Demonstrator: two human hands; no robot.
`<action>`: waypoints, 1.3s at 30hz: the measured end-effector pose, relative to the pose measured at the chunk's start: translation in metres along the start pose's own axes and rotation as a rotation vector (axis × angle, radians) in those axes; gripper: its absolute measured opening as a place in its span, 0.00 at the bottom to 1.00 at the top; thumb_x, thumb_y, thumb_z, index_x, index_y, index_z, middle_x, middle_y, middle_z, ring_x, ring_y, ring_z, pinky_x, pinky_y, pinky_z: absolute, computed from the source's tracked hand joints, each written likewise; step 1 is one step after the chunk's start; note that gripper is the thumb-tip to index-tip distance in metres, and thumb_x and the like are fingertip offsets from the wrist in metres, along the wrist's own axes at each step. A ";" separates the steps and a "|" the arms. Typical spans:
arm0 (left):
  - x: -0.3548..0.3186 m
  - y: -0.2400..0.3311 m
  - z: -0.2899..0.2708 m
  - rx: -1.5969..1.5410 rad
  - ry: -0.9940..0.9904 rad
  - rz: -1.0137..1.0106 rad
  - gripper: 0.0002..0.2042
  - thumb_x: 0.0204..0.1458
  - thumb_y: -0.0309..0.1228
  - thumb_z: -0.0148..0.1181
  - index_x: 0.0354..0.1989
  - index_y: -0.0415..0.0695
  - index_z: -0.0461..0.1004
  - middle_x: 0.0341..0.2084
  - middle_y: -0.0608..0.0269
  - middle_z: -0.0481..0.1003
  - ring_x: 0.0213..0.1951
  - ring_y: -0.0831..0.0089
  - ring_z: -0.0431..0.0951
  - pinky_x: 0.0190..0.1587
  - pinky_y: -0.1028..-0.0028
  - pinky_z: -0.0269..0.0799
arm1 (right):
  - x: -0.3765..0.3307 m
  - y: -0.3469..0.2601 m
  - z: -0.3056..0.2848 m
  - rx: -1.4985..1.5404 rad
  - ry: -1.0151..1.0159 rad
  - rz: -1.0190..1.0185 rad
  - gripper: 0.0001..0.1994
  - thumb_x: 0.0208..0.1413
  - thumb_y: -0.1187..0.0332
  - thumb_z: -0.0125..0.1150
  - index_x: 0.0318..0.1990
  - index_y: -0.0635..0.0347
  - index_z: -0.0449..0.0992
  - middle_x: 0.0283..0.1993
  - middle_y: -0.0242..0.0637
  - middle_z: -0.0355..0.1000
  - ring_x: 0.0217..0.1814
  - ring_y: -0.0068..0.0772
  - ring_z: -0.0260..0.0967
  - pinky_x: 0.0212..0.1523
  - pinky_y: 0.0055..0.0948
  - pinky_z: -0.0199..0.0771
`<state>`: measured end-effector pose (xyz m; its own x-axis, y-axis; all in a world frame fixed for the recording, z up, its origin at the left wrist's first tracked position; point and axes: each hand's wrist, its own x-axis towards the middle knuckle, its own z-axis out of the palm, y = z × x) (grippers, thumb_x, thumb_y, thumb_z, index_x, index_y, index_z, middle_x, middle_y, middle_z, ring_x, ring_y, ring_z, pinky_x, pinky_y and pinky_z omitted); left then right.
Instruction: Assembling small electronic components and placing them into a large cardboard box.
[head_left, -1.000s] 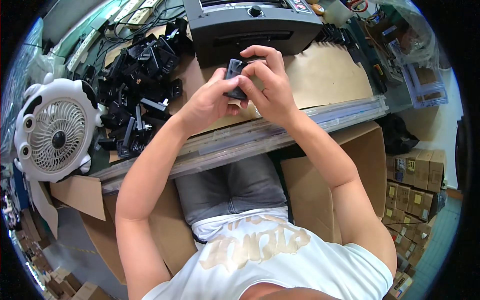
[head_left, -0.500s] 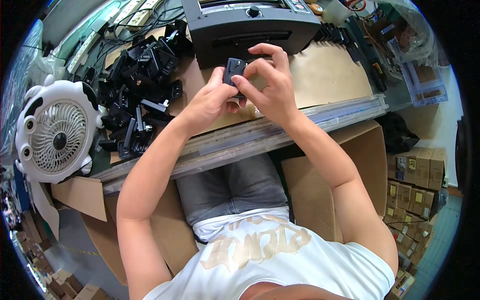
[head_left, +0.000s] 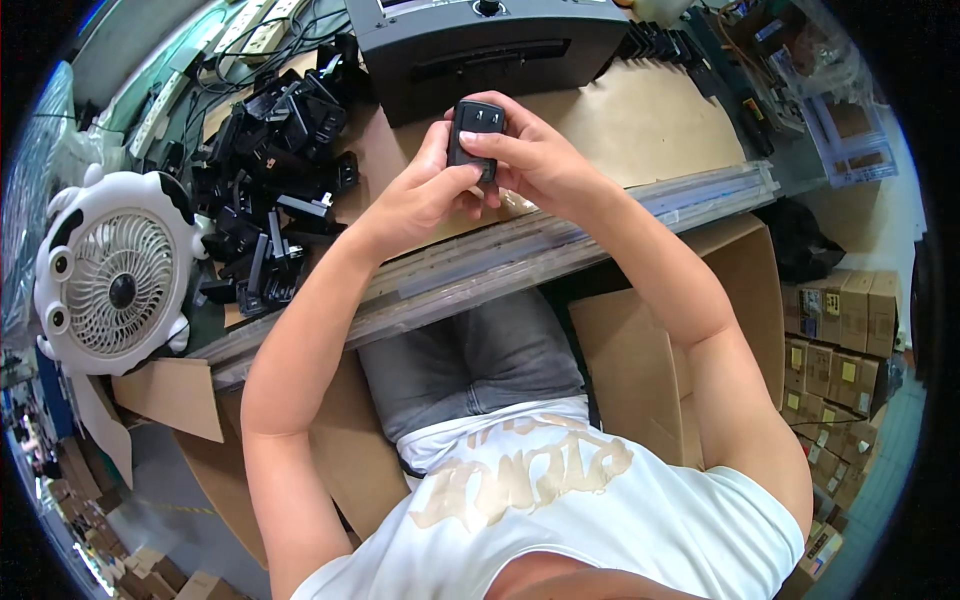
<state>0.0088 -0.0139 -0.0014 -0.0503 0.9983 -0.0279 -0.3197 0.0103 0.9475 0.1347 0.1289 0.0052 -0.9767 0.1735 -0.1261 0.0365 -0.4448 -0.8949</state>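
A black plug-in power adapter (head_left: 473, 118) with two metal prongs is held upright between my hands over the table. My left hand (head_left: 432, 192) grips its left side and lower end, thumb on the front. My right hand (head_left: 530, 150) is closed around the right side, its thumb across the front and its fingers behind. The prongs face up toward me. To the left lies a heap of black adapters and plastic parts (head_left: 270, 165), untouched by either hand.
A dark grey machine (head_left: 490, 65) with a slot and a knob stands behind my hands. A white cow-shaped fan (head_left: 122, 285) is at the left. Clear plastic strips (head_left: 480, 260) line the table's near edge. Open cardboard boxes (head_left: 630, 370) flank my legs. More black adapters (head_left: 665, 55) stand at the right.
My right hand has gone from raised, bent fingers beside the adapter to wrapping round it with the thumb across. The prongs now show plainly. The whole view has shifted slightly.
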 end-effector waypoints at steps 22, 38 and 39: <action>0.001 -0.008 -0.009 -0.327 0.070 0.012 0.24 0.69 0.51 0.34 0.54 0.43 0.66 0.37 0.61 0.73 0.35 0.75 0.71 0.36 0.76 0.68 | 0.013 0.013 0.005 0.102 -0.079 0.030 0.34 0.52 0.79 0.66 0.65 0.54 0.56 0.45 0.43 0.67 0.41 0.31 0.68 0.39 0.32 0.77; 0.009 -0.027 0.002 0.435 0.029 0.181 0.29 0.69 0.50 0.35 0.71 0.43 0.53 0.47 0.59 0.71 0.43 0.69 0.71 0.45 0.71 0.69 | -0.035 0.000 -0.004 -0.456 0.282 -0.069 0.14 0.62 0.62 0.58 0.50 0.61 0.72 0.43 0.38 0.75 0.43 0.25 0.71 0.42 0.21 0.73; 0.008 -0.030 0.001 0.548 -0.007 0.230 0.29 0.69 0.48 0.36 0.71 0.43 0.53 0.47 0.58 0.71 0.43 0.68 0.71 0.45 0.71 0.69 | -0.040 -0.001 -0.009 -0.352 0.274 -0.034 0.14 0.62 0.61 0.57 0.49 0.61 0.73 0.44 0.37 0.75 0.44 0.25 0.71 0.45 0.22 0.72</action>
<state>0.0190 -0.0061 -0.0295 -0.0538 0.9787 0.1982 0.2337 -0.1806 0.9554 0.1754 0.1303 0.0070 -0.8883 0.4305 -0.1601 0.1211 -0.1167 -0.9858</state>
